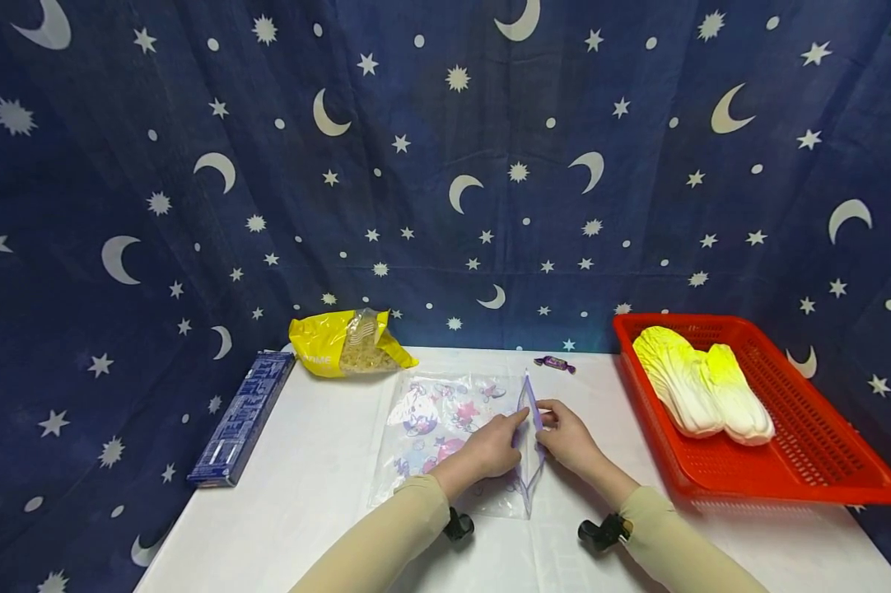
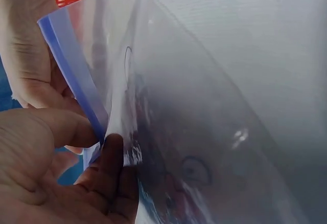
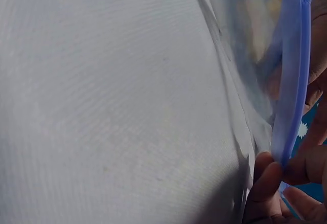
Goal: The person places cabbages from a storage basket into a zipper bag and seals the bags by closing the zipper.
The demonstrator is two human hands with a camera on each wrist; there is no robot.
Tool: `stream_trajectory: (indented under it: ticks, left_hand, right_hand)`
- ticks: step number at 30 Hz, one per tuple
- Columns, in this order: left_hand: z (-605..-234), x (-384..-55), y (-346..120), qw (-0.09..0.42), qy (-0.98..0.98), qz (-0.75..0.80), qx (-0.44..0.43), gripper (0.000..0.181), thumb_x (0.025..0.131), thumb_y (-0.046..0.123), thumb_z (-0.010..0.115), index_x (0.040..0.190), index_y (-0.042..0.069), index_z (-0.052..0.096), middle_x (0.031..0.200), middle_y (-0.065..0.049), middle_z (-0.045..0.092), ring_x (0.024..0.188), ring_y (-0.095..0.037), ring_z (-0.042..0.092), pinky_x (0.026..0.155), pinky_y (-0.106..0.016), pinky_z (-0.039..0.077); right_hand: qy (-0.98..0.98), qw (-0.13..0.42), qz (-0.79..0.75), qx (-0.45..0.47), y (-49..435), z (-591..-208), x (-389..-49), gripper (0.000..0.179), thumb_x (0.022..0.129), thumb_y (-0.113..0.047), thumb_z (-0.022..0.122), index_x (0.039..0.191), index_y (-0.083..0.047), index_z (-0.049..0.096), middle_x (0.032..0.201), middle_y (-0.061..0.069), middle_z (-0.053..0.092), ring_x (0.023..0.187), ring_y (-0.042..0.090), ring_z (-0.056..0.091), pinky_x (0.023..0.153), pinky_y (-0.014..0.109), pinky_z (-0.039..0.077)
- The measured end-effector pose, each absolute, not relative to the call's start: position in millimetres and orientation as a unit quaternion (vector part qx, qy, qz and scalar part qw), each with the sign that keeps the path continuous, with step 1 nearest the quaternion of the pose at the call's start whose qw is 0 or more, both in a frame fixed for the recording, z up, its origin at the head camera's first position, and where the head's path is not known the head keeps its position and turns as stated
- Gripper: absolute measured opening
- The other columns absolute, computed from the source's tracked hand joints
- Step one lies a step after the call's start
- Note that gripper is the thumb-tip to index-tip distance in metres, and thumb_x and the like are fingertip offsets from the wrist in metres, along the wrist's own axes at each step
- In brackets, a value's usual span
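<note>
A clear zip bag (image 1: 423,445) with pink and purple cartoon prints lies on the white table, its purple zip edge raised and parted at the right side. My left hand (image 1: 490,449) pinches one lip of that edge between thumb and fingers. Opposite it, my right hand (image 1: 567,436) pinches the other lip. In the left wrist view the purple zip strip (image 2: 71,70) runs down to the left thumb tip. The right wrist view has the right thumb and fingers gripping the zip strip (image 3: 291,81) near its lower part.
A red basket (image 1: 786,486) at the right holds two Chinese cabbages (image 1: 690,387). Behind the bag lies a purple-wrapped candy (image 1: 555,364). At the back left sits a yellow food packet (image 1: 323,342), with a long blue box (image 1: 244,418) along the table's left edge.
</note>
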State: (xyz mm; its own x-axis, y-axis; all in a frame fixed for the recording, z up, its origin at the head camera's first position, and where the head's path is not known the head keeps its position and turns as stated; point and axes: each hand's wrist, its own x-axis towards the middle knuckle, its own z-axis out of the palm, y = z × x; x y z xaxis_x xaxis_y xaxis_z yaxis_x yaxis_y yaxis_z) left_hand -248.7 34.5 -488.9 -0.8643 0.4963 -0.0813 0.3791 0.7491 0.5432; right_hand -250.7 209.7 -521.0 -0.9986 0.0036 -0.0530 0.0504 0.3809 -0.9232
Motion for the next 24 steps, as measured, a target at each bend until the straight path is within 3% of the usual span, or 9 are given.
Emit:
stream_trajectory:
  ticks: [3, 7, 15, 18, 24]
  left_hand:
    - [-488, -249, 34, 0.113, 0.925, 0.278, 0.232, 0.070, 0.083, 0.005, 0.070, 0.150, 0.009, 0.052, 0.111, -0.013, 0.057, 0.082, -0.017, 0.054, 0.076, -0.028, 0.051]
    - [-487, -251, 33, 0.113, 0.921, 0.299, 0.222, 0.057, 0.085, 0.009, 0.070, 0.141, 0.003, 0.059, 0.114, -0.014, 0.056, 0.088, -0.018, 0.056, 0.085, -0.031, 0.053]
    - [-480, -256, 28, 0.079, 0.908, 0.339, 0.235, 0.039, 0.090, 0.006, 0.064, 0.129, 0.002, 0.067, 0.105, -0.009, 0.057, 0.086, -0.016, 0.054, 0.081, -0.027, 0.052]
    - [-476, -257, 26, 0.082, 0.899, 0.360, 0.236, 0.041, 0.089, 0.002, 0.062, 0.130, 0.001, 0.067, 0.115, -0.014, 0.060, 0.086, -0.015, 0.058, 0.081, -0.025, 0.051]
    - [-465, -257, 20, 0.091, 0.889, 0.387, 0.225, 0.049, 0.091, 0.001, 0.060, 0.140, -0.002, 0.059, 0.141, -0.022, 0.054, 0.065, -0.013, 0.067, 0.086, -0.027, 0.054]
  right_hand:
    - [0.831, 0.021, -0.556, 0.017, 209, -521, -251, 0.057, 0.081, 0.009, 0.058, 0.138, 0.006, 0.052, 0.115, 0.024, 0.061, 0.081, 0.022, 0.062, 0.055, 0.029, 0.055]
    - [0.848, 0.001, -0.530, 0.006, 210, -516, -249, 0.055, 0.081, 0.007, 0.058, 0.135, 0.008, 0.055, 0.115, 0.025, 0.062, 0.089, 0.025, 0.063, 0.061, 0.029, 0.055]
    - [0.854, -0.021, -0.520, -0.005, 210, -499, -246, 0.055, 0.081, 0.007, 0.057, 0.137, 0.006, 0.057, 0.115, 0.026, 0.063, 0.072, 0.019, 0.055, 0.054, 0.025, 0.048]
    - [0.861, -0.032, -0.508, -0.013, 211, -493, -247, 0.052, 0.084, 0.006, 0.057, 0.136, 0.007, 0.058, 0.114, 0.027, 0.065, 0.074, 0.020, 0.058, 0.058, 0.024, 0.050]
    - [0.874, -0.033, -0.485, -0.020, 214, -484, -249, 0.048, 0.087, 0.004, 0.056, 0.135, 0.010, 0.060, 0.119, 0.030, 0.065, 0.078, 0.022, 0.058, 0.061, 0.025, 0.051]
